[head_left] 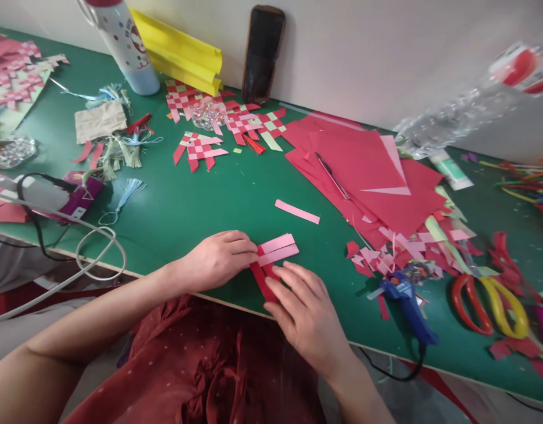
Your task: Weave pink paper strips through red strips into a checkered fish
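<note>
Pink and red paper strips point(278, 249), interlaced at one corner, lie near the table's front edge. Two pink strips point right and the red ones run down toward me. My left hand point(227, 256) has its fingers closed on the left corner where the colours cross. Over the lower red strips is my right hand point(304, 303), its thumb and fingers around their edges. A loose pink strip point(297, 212) lies just beyond my hands. The undersides of both hands are hidden.
Red paper sheets point(360, 171) with a pen point(332, 175) on top lie right. Near them are a blue glue gun point(408, 306), scissors point(490, 306) and paper scraps. Woven pieces point(198, 147), a phone point(263, 56) and a flask point(130, 53) stand behind; a cable point(83, 262) loops left.
</note>
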A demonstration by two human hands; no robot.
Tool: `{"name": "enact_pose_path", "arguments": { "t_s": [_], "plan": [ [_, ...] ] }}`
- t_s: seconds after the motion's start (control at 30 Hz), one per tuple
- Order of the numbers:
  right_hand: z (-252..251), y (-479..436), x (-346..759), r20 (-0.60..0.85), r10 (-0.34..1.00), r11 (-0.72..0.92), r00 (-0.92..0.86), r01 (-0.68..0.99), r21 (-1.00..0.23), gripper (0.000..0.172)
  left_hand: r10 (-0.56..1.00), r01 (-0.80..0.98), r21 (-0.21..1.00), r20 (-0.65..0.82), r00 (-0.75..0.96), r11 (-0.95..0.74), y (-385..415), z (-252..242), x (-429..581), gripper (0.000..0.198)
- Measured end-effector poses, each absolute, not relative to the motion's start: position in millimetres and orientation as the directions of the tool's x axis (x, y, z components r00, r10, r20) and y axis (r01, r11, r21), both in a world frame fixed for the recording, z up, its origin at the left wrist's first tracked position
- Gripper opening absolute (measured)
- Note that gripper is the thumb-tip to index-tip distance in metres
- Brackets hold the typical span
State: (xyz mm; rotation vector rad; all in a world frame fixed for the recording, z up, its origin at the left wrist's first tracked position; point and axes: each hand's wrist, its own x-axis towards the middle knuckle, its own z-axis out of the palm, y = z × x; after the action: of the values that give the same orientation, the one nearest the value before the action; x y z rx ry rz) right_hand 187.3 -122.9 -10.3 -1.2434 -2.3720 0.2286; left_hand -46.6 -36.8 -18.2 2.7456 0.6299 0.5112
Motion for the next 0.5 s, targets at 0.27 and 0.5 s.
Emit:
{"name": "enact_pose_path", "arguments": {
  "t_s": [0.27,0.5],
  "plan": [
    [-29.4,-135.0,188.5,0.294,0.756,0.648,-0.585,0.735,-0.203,0.042,0.447,0.347,0.336,0.294,0.845,-0.876,-39.0,-20.5,-47.1,0.023],
    [-35.5,-150.2,195.0,0.315,0.708,0.698,-0.632,0.693,-0.181,0.034,0.417,0.302,0.38,0.268,0.869,-0.874,-53.3,-18.8,-48.6,0.019]
  ]
}}
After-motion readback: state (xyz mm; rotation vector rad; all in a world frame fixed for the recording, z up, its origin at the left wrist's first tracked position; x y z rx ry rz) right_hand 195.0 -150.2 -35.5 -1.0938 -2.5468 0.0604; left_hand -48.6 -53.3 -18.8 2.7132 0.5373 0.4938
